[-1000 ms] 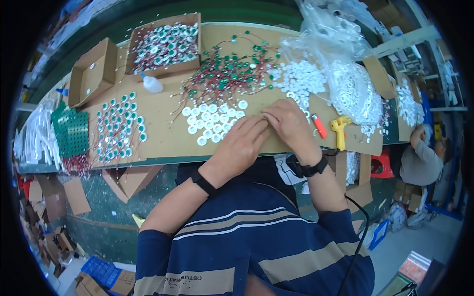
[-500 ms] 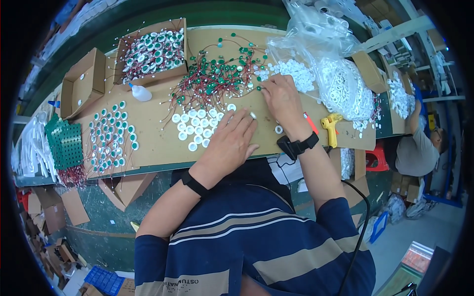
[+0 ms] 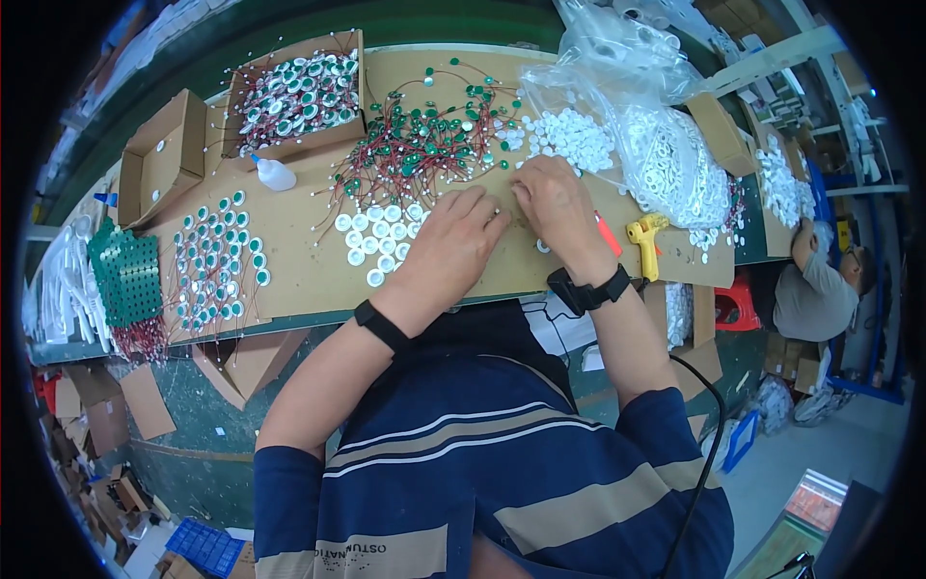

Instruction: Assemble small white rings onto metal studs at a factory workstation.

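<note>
My left hand (image 3: 451, 246) is over the cardboard-covered bench, fingers curled together. A small white bit shows at its fingertips, too small to name. Its palm side is hidden. Close on its right, my right hand (image 3: 558, 201) has its thumb and fingers drawn into a pinch; what it holds, if anything, is hidden. Beside my left hand lie several white ring-shaped caps (image 3: 382, 231). Beyond both hands is a tangled heap of green discs with red wires (image 3: 424, 140). A pile of small white discs (image 3: 571, 138) lies just past my right hand.
At the left are wired green-and-white discs (image 3: 220, 261), a white squeeze bottle (image 3: 276, 175), a filled carton (image 3: 299, 101) and an open carton (image 3: 164, 164). To the right lie a yellow glue gun (image 3: 646, 241), a red tool (image 3: 607, 234) and a plastic bag of white rings (image 3: 675, 174). Another person (image 3: 818, 289) sits far right.
My left hand has lifted slightly and its spread fingers have curled in. My right hand has drawn back a little from the disc heap, closer to the left.
</note>
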`<state>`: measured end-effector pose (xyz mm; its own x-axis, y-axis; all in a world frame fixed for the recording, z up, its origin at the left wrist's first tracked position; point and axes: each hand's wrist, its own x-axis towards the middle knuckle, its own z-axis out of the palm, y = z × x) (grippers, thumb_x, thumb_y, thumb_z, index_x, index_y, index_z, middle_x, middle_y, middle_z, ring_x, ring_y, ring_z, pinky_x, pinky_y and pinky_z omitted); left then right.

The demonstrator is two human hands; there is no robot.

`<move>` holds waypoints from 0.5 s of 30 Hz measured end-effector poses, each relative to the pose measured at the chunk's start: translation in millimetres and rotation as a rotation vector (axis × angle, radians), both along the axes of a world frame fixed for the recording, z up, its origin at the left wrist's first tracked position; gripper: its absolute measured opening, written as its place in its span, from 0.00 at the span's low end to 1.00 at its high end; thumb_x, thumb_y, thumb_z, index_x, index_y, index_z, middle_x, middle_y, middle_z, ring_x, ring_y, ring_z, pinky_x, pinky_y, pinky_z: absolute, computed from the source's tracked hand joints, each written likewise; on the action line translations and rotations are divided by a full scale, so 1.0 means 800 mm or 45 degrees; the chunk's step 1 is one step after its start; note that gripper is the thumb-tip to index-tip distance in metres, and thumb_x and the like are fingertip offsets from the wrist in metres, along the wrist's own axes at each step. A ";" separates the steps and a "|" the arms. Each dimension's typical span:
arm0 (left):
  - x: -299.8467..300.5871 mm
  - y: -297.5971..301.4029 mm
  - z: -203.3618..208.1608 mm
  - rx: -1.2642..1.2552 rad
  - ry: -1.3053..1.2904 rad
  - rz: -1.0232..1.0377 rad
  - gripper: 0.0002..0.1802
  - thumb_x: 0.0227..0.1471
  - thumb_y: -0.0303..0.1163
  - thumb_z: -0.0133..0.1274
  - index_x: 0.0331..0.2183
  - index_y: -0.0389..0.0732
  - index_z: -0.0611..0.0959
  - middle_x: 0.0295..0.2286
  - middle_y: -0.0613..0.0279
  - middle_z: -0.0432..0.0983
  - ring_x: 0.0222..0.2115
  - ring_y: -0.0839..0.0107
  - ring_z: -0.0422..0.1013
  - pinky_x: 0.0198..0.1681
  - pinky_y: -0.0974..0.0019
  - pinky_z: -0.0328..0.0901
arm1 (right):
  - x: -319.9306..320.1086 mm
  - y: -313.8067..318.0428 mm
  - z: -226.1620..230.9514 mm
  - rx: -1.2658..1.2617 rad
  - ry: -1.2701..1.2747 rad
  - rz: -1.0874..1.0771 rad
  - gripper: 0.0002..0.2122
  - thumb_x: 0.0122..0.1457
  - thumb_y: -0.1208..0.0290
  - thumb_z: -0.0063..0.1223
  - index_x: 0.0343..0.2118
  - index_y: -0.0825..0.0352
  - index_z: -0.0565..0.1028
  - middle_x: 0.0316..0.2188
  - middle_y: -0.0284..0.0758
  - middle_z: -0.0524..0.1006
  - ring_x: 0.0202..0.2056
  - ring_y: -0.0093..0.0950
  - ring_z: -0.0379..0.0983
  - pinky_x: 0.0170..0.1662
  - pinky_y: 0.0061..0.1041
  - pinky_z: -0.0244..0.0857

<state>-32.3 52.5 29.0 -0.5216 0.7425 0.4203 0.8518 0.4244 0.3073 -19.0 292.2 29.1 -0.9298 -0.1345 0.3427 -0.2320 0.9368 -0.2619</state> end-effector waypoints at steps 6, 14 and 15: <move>-0.002 -0.007 0.001 -0.253 -0.224 -0.105 0.17 0.61 0.25 0.59 0.51 0.38 0.91 0.50 0.55 0.85 0.56 0.54 0.80 0.63 0.52 0.74 | 0.049 -0.011 0.009 -0.189 -0.125 0.023 0.07 0.61 0.78 0.74 0.42 0.66 0.90 0.44 0.39 0.89 0.51 0.46 0.83 0.56 0.43 0.79; 0.008 -0.013 -0.001 -0.089 -0.254 -0.152 0.12 0.61 0.26 0.61 0.46 0.40 0.92 0.42 0.55 0.86 0.46 0.53 0.82 0.56 0.52 0.76 | 0.072 -0.014 0.000 -0.233 -0.143 0.180 0.11 0.60 0.79 0.74 0.45 0.65 0.91 0.44 0.38 0.88 0.51 0.44 0.82 0.57 0.43 0.79; 0.008 -0.012 0.001 -0.101 -0.244 -0.153 0.11 0.61 0.26 0.62 0.45 0.40 0.92 0.41 0.55 0.86 0.45 0.52 0.82 0.55 0.52 0.76 | 0.072 -0.013 0.000 -0.250 -0.141 0.184 0.11 0.59 0.79 0.74 0.46 0.65 0.91 0.44 0.38 0.88 0.51 0.44 0.82 0.58 0.42 0.79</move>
<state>-25.8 43.2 29.4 -0.4918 0.8310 0.2600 0.8271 0.3527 0.4376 38.6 281.4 29.1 -0.9390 -0.2094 0.2727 -0.3194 0.8248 -0.4665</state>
